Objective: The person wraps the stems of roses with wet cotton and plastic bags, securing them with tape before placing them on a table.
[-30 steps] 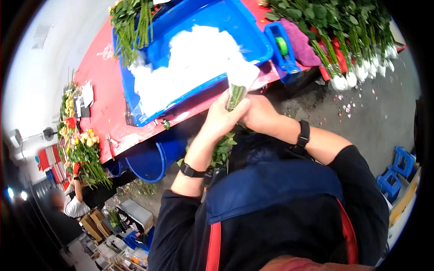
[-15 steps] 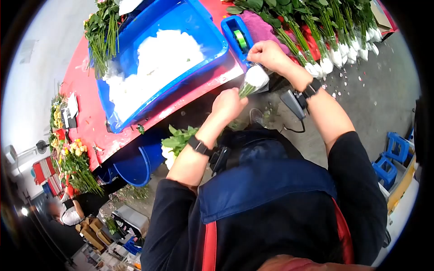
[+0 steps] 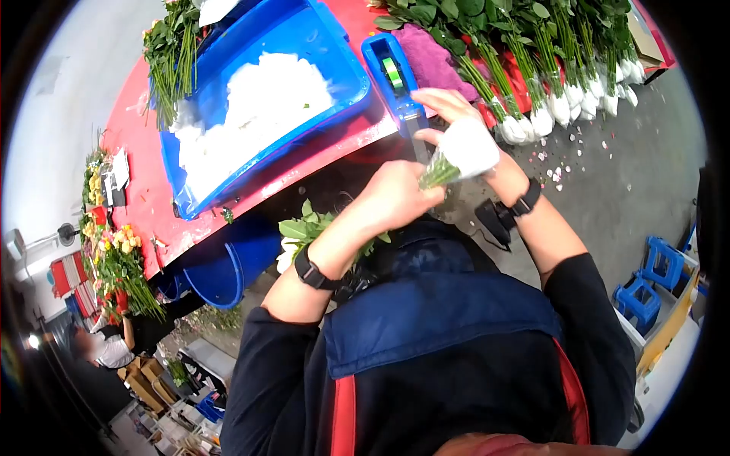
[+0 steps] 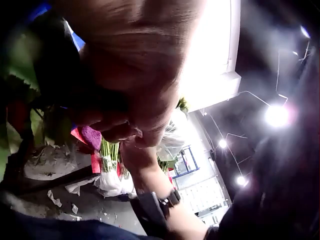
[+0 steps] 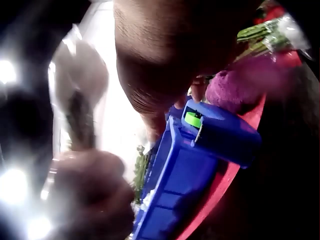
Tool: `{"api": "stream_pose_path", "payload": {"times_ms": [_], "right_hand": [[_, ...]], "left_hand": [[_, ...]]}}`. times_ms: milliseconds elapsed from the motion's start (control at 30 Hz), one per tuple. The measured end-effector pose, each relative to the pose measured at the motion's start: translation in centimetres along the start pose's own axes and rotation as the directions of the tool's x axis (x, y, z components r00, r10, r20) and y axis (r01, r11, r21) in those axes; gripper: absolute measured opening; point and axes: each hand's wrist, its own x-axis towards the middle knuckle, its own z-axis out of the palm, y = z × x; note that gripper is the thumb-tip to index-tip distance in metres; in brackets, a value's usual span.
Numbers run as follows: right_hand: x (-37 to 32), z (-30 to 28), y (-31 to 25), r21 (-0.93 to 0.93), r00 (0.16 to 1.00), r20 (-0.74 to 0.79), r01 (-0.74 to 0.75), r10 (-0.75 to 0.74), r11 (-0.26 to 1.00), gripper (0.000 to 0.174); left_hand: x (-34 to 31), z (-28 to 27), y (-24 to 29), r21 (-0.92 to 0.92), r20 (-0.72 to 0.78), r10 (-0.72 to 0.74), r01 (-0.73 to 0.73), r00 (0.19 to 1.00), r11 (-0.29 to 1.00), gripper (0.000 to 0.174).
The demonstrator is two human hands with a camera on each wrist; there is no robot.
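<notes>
1. Left hand (image 3: pixel 401 194): fingers curled tight around the bunch of green stems with a white, clear-plastic-wrapped end (image 3: pixel 469 150). Wrapped end sticks out past the fist toward the right hand; right wrist view shows the same grip, blurred.
2. Right hand (image 3: pixel 455 114): fingers fairly straight, thumb apart from them, gap visible in head view. Reaches toward the dispenser, behind the wrapped end. Can't tell if fingertips touch anything.
3. Bunch location: in front of the body, off the table edge, wrapped end overlapping the right palm in head view. Contact with the palm: can't tell.
4. Green leaves with pale blooms (image 3: pixel 308 230) under the left forearm; any join to the held stems is hidden.
5. Blue plastic tape dispenser (image 3: pixel 411 114) with bright green roll (image 3: pixel 392 73): at the edge of the red-topped table (image 3: pixel 125 129), just beside the right fingers.
6. Crumpled purple cloth (image 3: pixel 430 59): next to dispenser.
7. Blue rectangular plastic tray (image 3: pixel 353 95): on table, holds fluffy white heap (image 3: pixel 274 91).
8. Row of leafy stem bunches with white wrapped ends (image 3: pixel 559 106): far right of table, ends over the edge.
9. Blue round bucket (image 3: pixel 217 281) below table.
10. Second person (image 3: pixel 115 353), far left, near mixed yellow-and-pink flowers (image 3: pixel 122 247).
11. Blue plastic stools (image 3: pixel 639 304) on right.
</notes>
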Motion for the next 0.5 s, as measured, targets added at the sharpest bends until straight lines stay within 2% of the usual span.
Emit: {"api": "stream_pose_path", "payload": {"times_ms": [67, 133, 200, 267, 300, 333, 367, 400, 433, 467, 500], "right_hand": [[0.2, 1.2, 2.2, -0.040, 0.985, 0.131, 0.118, -0.112, 0.992, 0.028], [-1.6, 0.8, 2.6, -0.123, 0.962, 0.241, 0.164, -0.131, 0.979, 0.023], [-3.6, 0.9, 1.0, 0.069, 0.990, 0.102, -0.103, 0.096, 0.992, 0.021], [-4.3, 2.2, 2.2, -0.058, 0.994, 0.077, -0.077, 0.081, 0.995, 0.025], [-3.4, 2.3, 1.8, -0.133, 0.971, 0.185, -0.128, 0.152, 0.983, 0.027], [-2.8, 2.8, 0.5, 0.100, 0.913, 0.304, -0.315, 0.273, 0.944, 0.022], [-4.5, 4.3, 1.4, 0.092, 0.930, 0.352, -0.144, 0.103, 0.985, 0.011], [-5.6, 6.0, 1.0, 0.304, 0.860, 0.433, -0.420, 0.269, 0.855, 0.007], [-4.3, 4.4, -1.8, 0.296, 0.783, 0.532, -0.528, 0.321, 0.796, 0.012], [-3.0, 3.0, -4.2, 0.442, 0.675, 0.694, -0.674, 0.250, 0.592, 0.019], [-1.3, 2.1, -5.9, 0.489, 0.624, 0.740, -0.757, 0.253, 0.434, 0.020]], "left_hand": [[-0.8, 0.4, 0.1, 0.081, -0.037, 0.044, -0.041, 0.998, 0.996, 0.027], [-1.2, 0.3, -0.7, 0.242, -0.152, 0.099, -0.060, 0.983, 0.968, 0.026], [-1.5, -0.5, -1.1, 0.286, -0.247, 0.045, 0.028, 0.968, 0.958, 0.025], [-0.7, -1.1, -2.2, 0.299, -0.366, 0.020, 0.097, 0.930, 0.949, 0.026], [-0.5, -1.4, -2.5, 0.314, -0.414, 0.018, 0.124, 0.910, 0.941, 0.026], [-0.3, -1.8, -2.7, 0.331, -0.463, 0.019, 0.153, 0.886, 0.931, 0.026], [-0.2, -2.0, -3.4, 0.352, -0.479, 0.044, 0.145, 0.877, 0.925, 0.026], [-0.2, -2.2, -3.9, 0.371, -0.518, 0.075, 0.145, 0.852, 0.917, 0.027], [-0.5, -2.8, -3.9, 0.400, -0.549, 0.032, 0.229, 0.835, 0.887, 0.027], [-0.7, -3.4, -4.1, 0.422, -0.581, -0.013, 0.314, 0.814, 0.851, 0.027], [-0.6, -3.4, -5.1, 0.462, -0.568, -0.059, 0.377, 0.821, 0.803, 0.027]]}}
